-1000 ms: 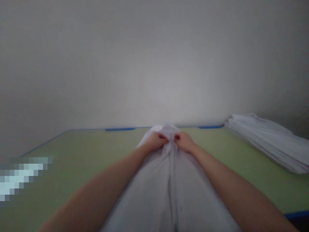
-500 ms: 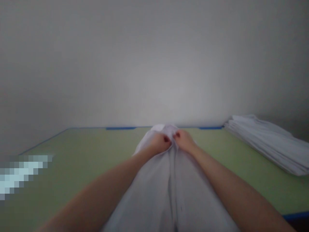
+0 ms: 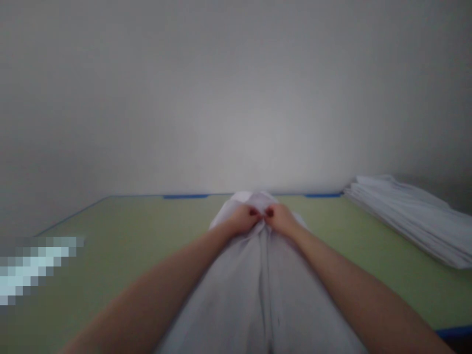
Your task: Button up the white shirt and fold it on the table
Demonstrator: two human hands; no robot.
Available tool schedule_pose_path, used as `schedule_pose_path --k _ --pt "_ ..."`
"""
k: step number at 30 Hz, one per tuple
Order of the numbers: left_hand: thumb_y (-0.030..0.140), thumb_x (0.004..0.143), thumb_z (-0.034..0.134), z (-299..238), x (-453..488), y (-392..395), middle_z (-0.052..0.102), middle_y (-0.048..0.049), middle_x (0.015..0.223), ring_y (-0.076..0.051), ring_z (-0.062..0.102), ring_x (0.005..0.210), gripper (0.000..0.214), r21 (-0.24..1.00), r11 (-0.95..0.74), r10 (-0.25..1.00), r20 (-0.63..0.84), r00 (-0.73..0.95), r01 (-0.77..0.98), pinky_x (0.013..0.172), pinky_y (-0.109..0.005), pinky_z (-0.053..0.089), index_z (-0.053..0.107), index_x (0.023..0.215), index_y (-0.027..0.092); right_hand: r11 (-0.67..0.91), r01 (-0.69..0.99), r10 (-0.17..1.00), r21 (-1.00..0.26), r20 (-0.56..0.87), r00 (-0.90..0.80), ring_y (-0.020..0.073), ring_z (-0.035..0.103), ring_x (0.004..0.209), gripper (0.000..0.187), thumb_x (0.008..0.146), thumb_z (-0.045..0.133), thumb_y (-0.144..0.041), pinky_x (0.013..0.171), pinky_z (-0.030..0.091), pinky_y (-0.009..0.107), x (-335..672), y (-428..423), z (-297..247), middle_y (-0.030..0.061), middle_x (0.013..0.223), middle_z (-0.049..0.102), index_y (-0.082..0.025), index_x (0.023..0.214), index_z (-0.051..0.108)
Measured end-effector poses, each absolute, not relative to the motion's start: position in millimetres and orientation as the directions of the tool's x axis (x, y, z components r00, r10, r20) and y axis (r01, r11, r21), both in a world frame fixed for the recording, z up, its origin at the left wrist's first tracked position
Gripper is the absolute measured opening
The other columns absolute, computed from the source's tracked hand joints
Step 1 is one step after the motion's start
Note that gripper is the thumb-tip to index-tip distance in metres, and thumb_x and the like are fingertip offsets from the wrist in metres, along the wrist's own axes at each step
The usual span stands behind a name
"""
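Note:
A white garment (image 3: 258,295) lies lengthwise on the green table (image 3: 129,236), running from the near edge to the far side. My left hand (image 3: 243,219) and my right hand (image 3: 282,219) meet side by side at its far end. Both have their fingers curled and pinch the cloth along a centre seam or placket. Red nails show on both thumbs. My forearms stretch along either side of the garment. What lies under my hands is hidden.
A stack of folded white cloth (image 3: 409,216) sits at the table's right side. Blue tape (image 3: 186,196) marks the far edge against a plain grey wall. A pixelated patch (image 3: 33,265) covers something at the left.
My two hands have stayed together at the garment's far end, shifting only slightly toward me. The cloth between them has bunched a little tighter.

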State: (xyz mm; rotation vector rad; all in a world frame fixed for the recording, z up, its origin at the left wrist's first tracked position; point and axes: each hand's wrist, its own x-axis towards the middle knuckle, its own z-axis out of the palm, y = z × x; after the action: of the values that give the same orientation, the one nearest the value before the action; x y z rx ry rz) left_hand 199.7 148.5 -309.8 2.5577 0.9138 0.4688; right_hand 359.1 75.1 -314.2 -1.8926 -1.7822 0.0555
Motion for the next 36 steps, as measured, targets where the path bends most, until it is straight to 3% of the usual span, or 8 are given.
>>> schedule_pose_path --k 9,16,26,36 --pt "0.039 0.081 0.047 -310.1 202.2 143.8 0.068 -0.0029 0.072 -0.014 0.057 0.065 0.031 0.426 -0.715 0.666 0.174 0.725 0.554 0.058 -0.024 0.037 0.069 0.076 0.018 0.002 0.868 0.946 -0.497 0.283 0.160 0.0127 0.055 0.065 0.019 0.077 0.054 -0.026 0.058 0.033 0.022 364.6 76.2 -309.6 0.0049 0.072 0.066 -0.013 0.075 0.067" --pt "0.038 0.082 0.047 -308.2 201.5 141.8 0.069 -0.0020 0.074 -0.014 0.057 0.068 0.030 0.440 -0.702 0.676 0.165 0.718 0.560 0.059 -0.023 0.037 0.069 0.077 0.019 0.119 0.822 0.951 -0.557 0.302 0.067 0.0125 0.057 0.068 0.017 0.077 0.056 -0.025 0.062 0.037 0.021 364.4 77.8 -316.1 0.0037 0.075 0.067 -0.013 0.078 0.068" --pt "0.038 0.081 0.049 -303.8 201.2 143.5 0.068 -0.0013 0.069 -0.014 0.057 0.065 0.029 0.480 -0.653 0.705 0.102 0.702 0.586 0.056 -0.022 0.037 0.068 0.074 0.018 0.156 0.816 0.934 -0.557 0.353 0.062 0.0117 0.056 0.065 0.015 0.076 0.056 -0.020 0.059 0.036 0.020 362.7 72.9 -309.3 0.0018 0.069 0.067 -0.013 0.070 0.068" --pt "0.041 0.083 0.046 -303.0 200.1 144.0 0.068 -0.0015 0.072 -0.014 0.057 0.067 0.033 0.487 -0.692 0.660 0.130 0.740 0.532 0.059 -0.022 0.039 0.070 0.077 0.019 0.205 0.793 0.925 -0.573 0.378 0.034 0.0136 0.059 0.072 0.018 0.079 0.056 -0.024 0.067 0.040 0.022 363.2 73.6 -312.1 0.0038 0.079 0.070 -0.015 0.081 0.071"
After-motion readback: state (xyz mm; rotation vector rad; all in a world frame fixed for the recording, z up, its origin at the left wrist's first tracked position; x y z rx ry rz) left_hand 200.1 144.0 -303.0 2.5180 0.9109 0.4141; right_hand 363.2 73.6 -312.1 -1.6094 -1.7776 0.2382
